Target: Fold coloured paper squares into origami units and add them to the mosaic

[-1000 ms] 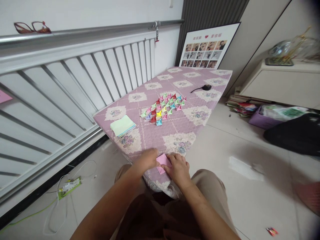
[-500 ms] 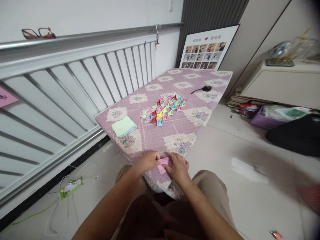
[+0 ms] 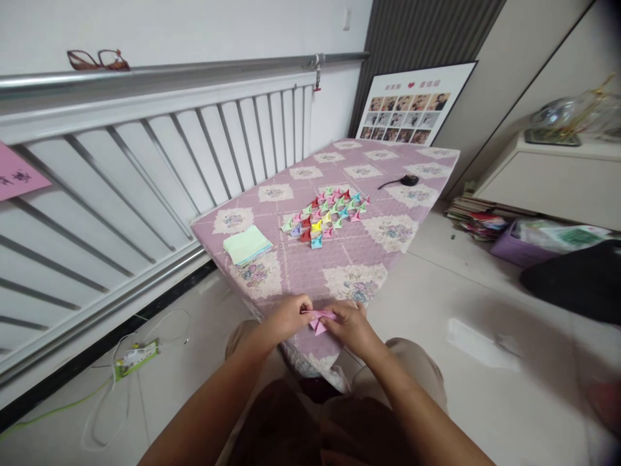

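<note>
A small piece of folded pink paper [image 3: 319, 325] is pinched between both hands at the near corner of the table. My left hand [image 3: 292, 316] has thumb and fingers closed on its left edge. At the right edge, my right hand [image 3: 347, 321] grips it the same way, partly covering it. The paper's sides stand raised toward its middle. Farther up the table, several small folded paper pieces [image 3: 316, 226] in mixed colours lie in rows. A stack of square paper sheets [image 3: 246, 246], pale green on top, rests to the left.
A flowered pink cloth covers the table [image 3: 301, 275]. A black object with a short cord [image 3: 409, 180] lies toward its right edge. The white radiator [image 3: 194, 155] runs along the left, with glasses [image 3: 98, 60] on the pipe above. A power strip [image 3: 137, 358] sits on the floor.
The pink paper lay flatter and showed as a square; now its sides are folded up and it looks narrower. My right hand has closed in around it. The view has shifted slightly.
</note>
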### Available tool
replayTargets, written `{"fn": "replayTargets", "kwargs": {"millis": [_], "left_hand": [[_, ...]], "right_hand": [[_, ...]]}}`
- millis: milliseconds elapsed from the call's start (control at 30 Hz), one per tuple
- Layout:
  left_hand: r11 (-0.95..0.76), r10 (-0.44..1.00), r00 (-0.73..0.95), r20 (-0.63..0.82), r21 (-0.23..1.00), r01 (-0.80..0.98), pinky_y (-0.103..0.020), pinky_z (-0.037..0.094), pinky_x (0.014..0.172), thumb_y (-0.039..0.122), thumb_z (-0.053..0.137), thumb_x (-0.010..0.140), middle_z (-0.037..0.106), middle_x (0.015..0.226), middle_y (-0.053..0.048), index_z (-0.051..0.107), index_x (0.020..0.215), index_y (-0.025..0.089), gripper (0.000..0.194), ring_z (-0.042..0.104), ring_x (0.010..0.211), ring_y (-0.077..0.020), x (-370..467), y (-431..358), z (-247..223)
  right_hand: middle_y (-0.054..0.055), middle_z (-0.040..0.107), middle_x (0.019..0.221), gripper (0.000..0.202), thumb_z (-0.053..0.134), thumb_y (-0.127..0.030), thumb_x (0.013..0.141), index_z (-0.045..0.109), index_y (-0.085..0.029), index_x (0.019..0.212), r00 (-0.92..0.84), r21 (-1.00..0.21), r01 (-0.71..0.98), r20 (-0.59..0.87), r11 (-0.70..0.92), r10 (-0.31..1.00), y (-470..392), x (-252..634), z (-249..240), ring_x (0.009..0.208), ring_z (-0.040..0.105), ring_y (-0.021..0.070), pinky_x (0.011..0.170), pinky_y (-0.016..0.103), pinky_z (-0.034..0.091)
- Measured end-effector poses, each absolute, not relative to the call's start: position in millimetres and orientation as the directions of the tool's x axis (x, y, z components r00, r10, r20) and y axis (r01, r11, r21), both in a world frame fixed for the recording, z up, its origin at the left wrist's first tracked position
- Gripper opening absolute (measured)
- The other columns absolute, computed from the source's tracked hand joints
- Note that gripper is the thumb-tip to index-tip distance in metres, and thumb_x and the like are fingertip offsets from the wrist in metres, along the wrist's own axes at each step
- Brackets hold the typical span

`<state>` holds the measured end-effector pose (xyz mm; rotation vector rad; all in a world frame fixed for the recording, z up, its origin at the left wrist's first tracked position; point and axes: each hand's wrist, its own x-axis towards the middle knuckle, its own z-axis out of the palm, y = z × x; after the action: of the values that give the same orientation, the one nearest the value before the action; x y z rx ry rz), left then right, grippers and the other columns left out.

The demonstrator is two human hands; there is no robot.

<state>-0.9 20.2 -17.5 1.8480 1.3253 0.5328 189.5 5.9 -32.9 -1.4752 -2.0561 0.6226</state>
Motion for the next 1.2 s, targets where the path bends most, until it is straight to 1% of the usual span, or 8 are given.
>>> {"fn": "replayTargets", "kwargs": {"millis": [133, 300, 433, 533, 667, 800, 967, 1200], "left_hand": [[-0.303, 0.916, 0.399, 0.033, 0.708, 0.638, -0.023, 0.041, 0.069, 0.021, 0.053, 0.085, 0.062, 0.081, 0.001, 0.059, 0.084, 0.018, 0.007, 0.055, 0.076, -0.0131, -3, 17, -12], [-0.528, 0.848, 0.480, 0.224, 0.290, 0.798, -0.033, 0.040, 0.085, 0.016, 0.048, 0.089, 0.062, 0.095, -0.004, 0.062, 0.089, 0.019, 0.014, 0.052, 0.094, -0.0200, -5, 8, -18], [-0.513, 0.851, 0.481, 0.209, 0.140, 0.847, -0.035, 0.040, 0.080, 0.023, 0.047, 0.093, 0.061, 0.095, -0.004, 0.062, 0.091, 0.021, 0.015, 0.050, 0.090, -0.0212, -4, -6, -38], [-0.491, 0.866, 0.468, 0.175, 0.133, 0.861, -0.036, 0.038, 0.078, 0.026, 0.049, 0.092, 0.061, 0.094, -0.003, 0.062, 0.090, 0.022, 0.014, 0.050, 0.090, -0.0213, -2, -19, -51], [-0.422, 0.906, 0.402, 0.135, 0.211, 0.882, -0.036, 0.037, 0.080, 0.026, 0.051, 0.091, 0.061, 0.092, -0.003, 0.064, 0.089, 0.023, 0.013, 0.050, 0.091, -0.0206, 0, -33, -58], [-0.299, 0.953, 0.268, 0.138, 0.325, 0.897, -0.035, 0.036, 0.082, 0.025, 0.058, 0.087, 0.062, 0.093, -0.002, 0.066, 0.086, 0.024, 0.008, 0.051, 0.093, -0.0198, 1, -39, -58], [-0.169, 0.983, 0.123, 0.138, 0.397, 0.902, -0.034, 0.034, 0.082, 0.026, 0.061, 0.084, 0.061, 0.088, -0.001, 0.065, 0.078, 0.023, 0.008, 0.052, 0.090, -0.0189, 3, -42, -58], [-0.085, 0.995, 0.062, 0.076, 0.358, 0.930, -0.034, 0.033, 0.079, 0.036, 0.058, 0.087, 0.062, 0.088, -0.001, 0.063, 0.077, 0.023, 0.017, 0.052, 0.090, -0.0202, 9, -37, -51]], "right_hand": [[0.000, 0.064, 0.074, 0.017, 0.055, -0.027, 0.086, 0.064, -0.022, 0.071, -0.355, -0.476, 0.744, 0.311, 0.468, 0.881, 9, 185, -25, 0.083, 0.055, 0.0184, 0.101, 0.050, 0.019], [0.001, 0.064, 0.086, 0.011, 0.054, -0.018, 0.088, 0.063, -0.022, 0.085, -0.482, -0.143, 0.773, 0.501, 0.618, 0.719, 9, 182, -27, 0.096, 0.052, 0.0188, 0.107, 0.050, 0.010], [0.001, 0.063, 0.085, 0.013, 0.053, -0.014, 0.089, 0.062, -0.022, 0.084, -0.563, -0.048, 0.750, 0.477, 0.660, 0.675, 2, 183, -46, 0.094, 0.051, 0.0176, 0.108, 0.050, 0.011], [0.001, 0.063, 0.085, 0.013, 0.052, -0.016, 0.090, 0.061, -0.022, 0.084, -0.586, -0.077, 0.732, 0.436, 0.677, 0.683, -6, 185, -60, 0.091, 0.051, 0.0174, 0.107, 0.050, 0.013], [0.002, 0.063, 0.085, 0.008, 0.056, -0.020, 0.088, 0.062, -0.022, 0.084, -0.572, -0.185, 0.718, 0.393, 0.671, 0.720, -13, 187, -68, 0.091, 0.052, 0.0185, 0.104, 0.047, 0.019], [0.002, 0.062, 0.084, 0.005, 0.059, -0.023, 0.085, 0.064, -0.022, 0.082, -0.511, -0.328, 0.713, 0.364, 0.620, 0.779, -13, 194, -71, 0.089, 0.052, 0.0190, 0.096, 0.039, 0.029], [0.003, 0.062, 0.086, 0.013, 0.057, -0.030, 0.088, 0.064, -0.022, 0.081, -0.382, -0.461, 0.714, 0.373, 0.527, 0.845, -16, 203, -75, 0.087, 0.052, 0.0188, 0.090, 0.037, 0.031], [0.003, 0.060, 0.082, 0.029, 0.051, -0.041, 0.091, 0.062, -0.021, 0.073, -0.277, -0.487, 0.754, 0.373, 0.441, 0.886, -16, 201, -78, 0.084, 0.051, 0.0192, 0.080, 0.033, 0.032]]}}
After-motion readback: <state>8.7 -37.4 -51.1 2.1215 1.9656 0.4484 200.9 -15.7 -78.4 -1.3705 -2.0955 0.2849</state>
